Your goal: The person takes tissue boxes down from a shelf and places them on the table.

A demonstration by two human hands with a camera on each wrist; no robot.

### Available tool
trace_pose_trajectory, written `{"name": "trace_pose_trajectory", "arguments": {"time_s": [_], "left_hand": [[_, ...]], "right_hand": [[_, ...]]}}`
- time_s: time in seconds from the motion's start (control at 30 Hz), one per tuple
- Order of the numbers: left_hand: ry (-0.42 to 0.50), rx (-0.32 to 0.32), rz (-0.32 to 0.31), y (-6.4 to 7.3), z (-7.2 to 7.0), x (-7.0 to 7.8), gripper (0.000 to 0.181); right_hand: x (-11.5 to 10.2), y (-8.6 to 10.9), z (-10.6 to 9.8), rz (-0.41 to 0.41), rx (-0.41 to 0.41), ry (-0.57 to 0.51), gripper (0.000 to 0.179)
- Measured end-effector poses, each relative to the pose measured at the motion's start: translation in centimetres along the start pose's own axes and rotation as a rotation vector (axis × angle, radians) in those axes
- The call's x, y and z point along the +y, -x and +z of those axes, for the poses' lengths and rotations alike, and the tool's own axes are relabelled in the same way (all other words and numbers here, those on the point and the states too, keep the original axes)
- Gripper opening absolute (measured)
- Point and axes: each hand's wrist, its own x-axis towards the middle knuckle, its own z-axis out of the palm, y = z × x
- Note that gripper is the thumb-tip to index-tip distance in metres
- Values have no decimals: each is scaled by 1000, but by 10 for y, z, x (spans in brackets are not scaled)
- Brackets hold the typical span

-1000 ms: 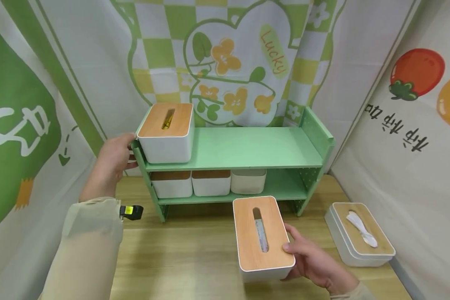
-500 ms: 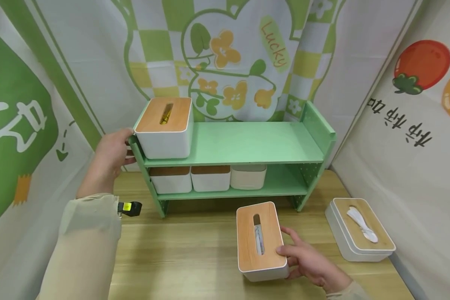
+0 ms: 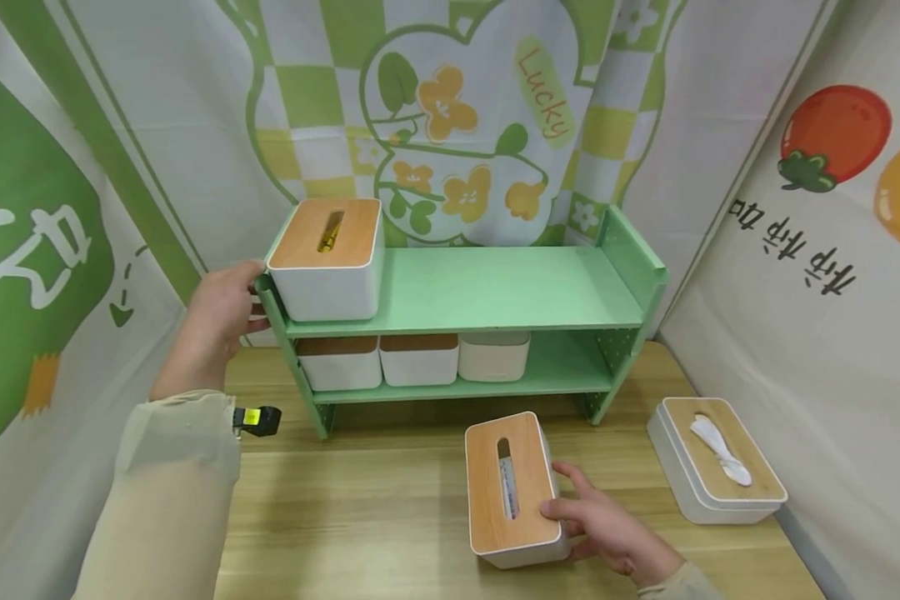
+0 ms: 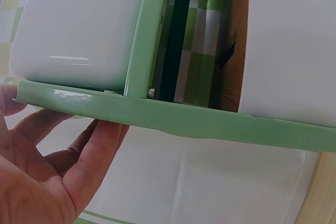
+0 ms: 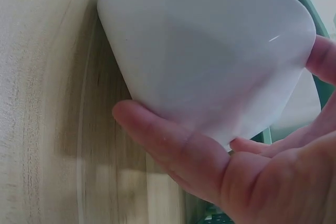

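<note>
My right hand (image 3: 607,521) grips a white tissue box (image 3: 513,492) with a wood-look lid by its right side, thumb on the lid's edge. The box is tilted over the table, and something pale and printed shows through its slot. In the right wrist view, the box's white side (image 5: 210,51) lies against my thumb and fingers. At the far left, my left hand (image 3: 225,308) holds the upper end of the green shelf's side panel (image 3: 281,329). In the left wrist view, the fingers (image 4: 97,156) lie along the outer face of that panel.
Another tissue box (image 3: 326,258) with yellow contents stands on the top tier's left end. Below it are two wood-lidded boxes (image 3: 418,362) and a cream bin (image 3: 492,357). On the table's right lies a lidded box (image 3: 716,462) bearing a white spoon-shaped item (image 3: 720,450).
The tissue box in my right hand has shifted a little left and down and turned slightly, its lid now leaning left. My left hand stays on the shelf panel.
</note>
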Motion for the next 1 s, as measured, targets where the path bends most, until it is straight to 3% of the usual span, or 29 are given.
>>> {"name": "trace_pose_trajectory", "arguments": {"time_s": [0.83,1.0], "left_hand": [[0,-9,18,1,2,-1,57],[6,0,17,1,2,-2,60]], "right_hand": [[5,-1,-2,43,84,23,77],[5,-1,-2,38,140,64,77]]}}
